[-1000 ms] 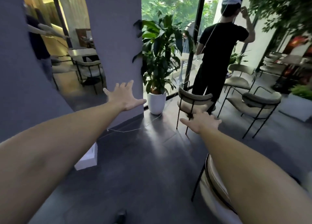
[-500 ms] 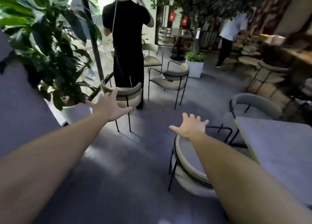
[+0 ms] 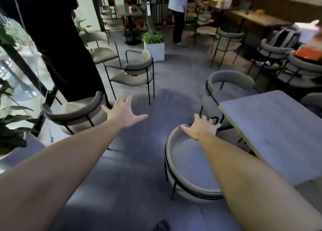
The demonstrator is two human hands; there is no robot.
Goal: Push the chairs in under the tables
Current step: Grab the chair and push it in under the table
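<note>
The nearest chair (image 3: 190, 168) stood pulled out at the corner of the grey bench (image 3: 282, 133), its curved padded back toward the person and its seat not yet under the top. The right hand (image 3: 200, 128) hovered over the far rim of that chair, fingers (image 3: 211, 122) spread and released, grasping nothing; whether they touched the rim could not be told. The left hand (image 3: 124, 114) hung in the air over the floor, just as splayed and empty. With thin black metal legs and a cushioned shell, the chair looked light and stiff, likely to slide or scrape rather than tip if pushed low, and the padded backrest seemed the best place to take hold, with 1 hand at each end of the curve. A second chair (image 3: 228, 89) already sat close to the bench's far side. Compared with 0.5 s earlier, the view had swung right, so the bench filled more of the scene and the right hand had come nearer the chair.
</note>
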